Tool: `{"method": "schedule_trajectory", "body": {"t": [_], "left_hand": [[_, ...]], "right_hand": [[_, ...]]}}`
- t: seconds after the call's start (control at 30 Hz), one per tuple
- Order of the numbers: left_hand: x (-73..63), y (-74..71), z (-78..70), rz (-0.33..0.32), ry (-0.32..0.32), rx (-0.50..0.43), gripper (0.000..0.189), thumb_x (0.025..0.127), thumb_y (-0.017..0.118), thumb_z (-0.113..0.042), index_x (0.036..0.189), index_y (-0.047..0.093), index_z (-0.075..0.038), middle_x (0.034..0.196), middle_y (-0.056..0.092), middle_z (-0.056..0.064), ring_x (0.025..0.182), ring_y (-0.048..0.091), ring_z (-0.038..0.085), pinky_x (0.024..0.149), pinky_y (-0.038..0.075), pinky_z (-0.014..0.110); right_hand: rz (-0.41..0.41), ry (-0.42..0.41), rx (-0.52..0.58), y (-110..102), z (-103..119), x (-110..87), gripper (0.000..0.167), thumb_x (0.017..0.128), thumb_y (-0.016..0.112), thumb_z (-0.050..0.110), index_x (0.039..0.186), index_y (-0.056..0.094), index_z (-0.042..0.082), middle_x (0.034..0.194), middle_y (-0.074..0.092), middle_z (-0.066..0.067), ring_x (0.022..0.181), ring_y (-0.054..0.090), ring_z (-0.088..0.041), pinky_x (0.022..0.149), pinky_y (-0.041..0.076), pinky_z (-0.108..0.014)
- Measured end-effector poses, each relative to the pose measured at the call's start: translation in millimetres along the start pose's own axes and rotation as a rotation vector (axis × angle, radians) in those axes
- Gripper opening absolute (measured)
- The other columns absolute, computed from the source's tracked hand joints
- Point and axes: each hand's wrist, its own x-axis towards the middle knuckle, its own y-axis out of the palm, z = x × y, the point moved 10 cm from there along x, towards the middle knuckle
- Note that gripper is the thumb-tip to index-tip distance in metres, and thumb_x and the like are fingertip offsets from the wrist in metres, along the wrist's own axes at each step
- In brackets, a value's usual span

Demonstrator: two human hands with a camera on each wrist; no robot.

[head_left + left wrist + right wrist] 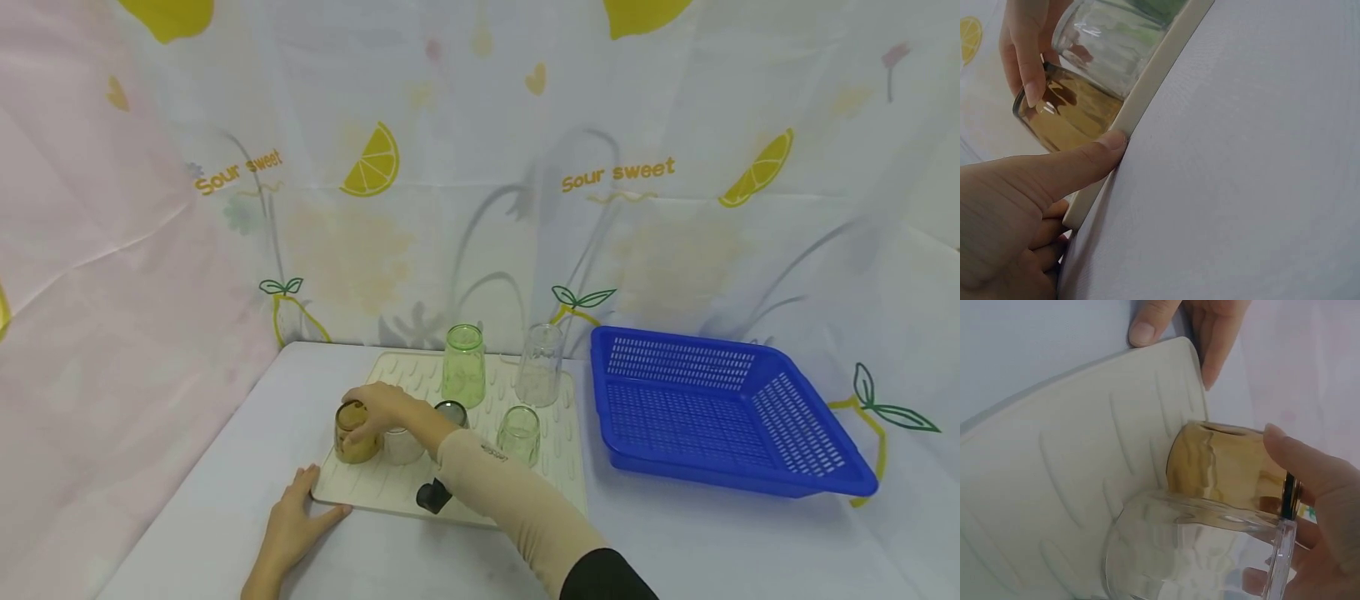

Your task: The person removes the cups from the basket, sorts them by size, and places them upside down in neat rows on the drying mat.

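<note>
An amber glass (356,450) stands at the left end of a cream draining board (375,493). My right hand (382,406) reaches over from the right and grips this glass near its upper end, thumb on the near side. Right beside it is a short clear glass (1197,556), partly behind my right hand in the head view. At the board's front left corner, my left hand (291,525) holds the edge, the thumb (1082,167) along the front and the other fingers round the left side.
A tall green glass (463,371) and a tall clear glass (538,371) stand at the back of the board. Nearer are a dark grey glass (453,410) and a small pale green glass (519,435). A blue plastic basket (615,446) sits to the right, before a printed cloth backdrop.
</note>
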Motion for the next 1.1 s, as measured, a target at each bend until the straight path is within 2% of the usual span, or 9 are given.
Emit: {"method": "schedule_trajectory", "body": {"t": [0.27,0.53,0.73,0.93,1.1], "left_hand": [[0.7,2.6,0.2,0.013,-0.012,-0.013,0.089,0.076,0.078,-0.027,0.133,0.030,0.021,0.140,0.026,0.040,0.131,0.018,0.056,0.104,0.019,0.070],[1.4,3.4,-2.3,0.001,0.006,-0.013,0.087,0.076,0.078,-0.026,0.132,0.031,0.022,0.139,0.027,0.040,0.131,0.019,0.057,0.103,0.019,0.070],[2.4,3.4,-5.7,-0.010,0.025,-0.007,0.087,0.076,0.078,-0.027,0.131,0.032,0.023,0.138,0.028,0.041,0.129,0.021,0.058,0.103,0.020,0.070],[0.8,1.1,-0.9,-0.002,-0.009,0.032,0.089,0.076,0.077,-0.028,0.131,0.030,0.024,0.138,0.026,0.042,0.128,0.021,0.059,0.102,0.020,0.071],[1.0,1.7,-1.0,0.008,-0.022,0.038,0.091,0.077,0.076,-0.031,0.131,0.029,0.025,0.138,0.025,0.043,0.129,0.020,0.059,0.104,0.018,0.070]], "right_hand": [[0.015,0.044,-0.103,6,-3,-0.5,0.073,0.080,0.072,0.046,0.141,0.042,0.021,0.137,0.052,0.007,0.124,0.049,-0.010,0.102,0.042,-0.039],[-0.045,0.017,-0.056,-9,-4,-16.1,0.085,0.075,0.075,0.049,0.145,0.037,0.019,0.143,0.046,0.002,0.129,0.044,-0.013,0.102,0.043,-0.034],[-0.147,-0.024,0.035,-29,-16,-46.2,0.084,0.078,0.072,0.049,0.146,0.035,0.015,0.145,0.043,-0.006,0.133,0.040,-0.020,0.107,0.040,-0.035],[-0.244,-0.047,0.163,-47,-30,-83.8,0.078,0.083,0.071,0.041,0.145,0.036,0.009,0.145,0.042,-0.010,0.134,0.039,-0.024,0.110,0.036,-0.034],[-0.302,-0.044,0.217,-56,-42,-118.3,0.078,0.083,0.072,0.038,0.144,0.036,0.006,0.146,0.041,-0.011,0.134,0.038,-0.027,0.110,0.036,-0.040]]}}
